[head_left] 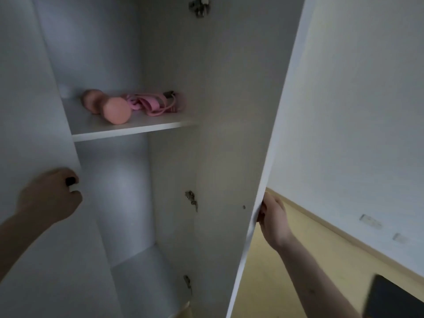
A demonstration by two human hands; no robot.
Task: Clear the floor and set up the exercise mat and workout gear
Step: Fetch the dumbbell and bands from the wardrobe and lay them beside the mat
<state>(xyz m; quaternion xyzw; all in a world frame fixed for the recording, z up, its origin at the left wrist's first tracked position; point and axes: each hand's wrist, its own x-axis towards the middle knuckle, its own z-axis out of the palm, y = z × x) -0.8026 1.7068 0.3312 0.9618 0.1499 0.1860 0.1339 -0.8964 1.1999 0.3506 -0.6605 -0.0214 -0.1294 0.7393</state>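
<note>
A white cupboard stands open in front of me. On its shelf (142, 130) lie a pink dumbbell (107, 106) and, to its right, a tangle of pink resistance bands (153, 103) with a dark clip. My left hand (51, 196) grips the edge of the left door (34, 111) at mid height. The edge of the right door (231, 134) is held by my right hand (273, 221), fingers curled around it. The compartment below the shelf holds nothing I can see.
Metal hinges (191, 199) sit on the inside of the right door. A white wall (355, 111) with a beige skirting board runs to the right over a yellowish floor (286, 283). A dark flat object (394, 299) lies at the bottom right corner.
</note>
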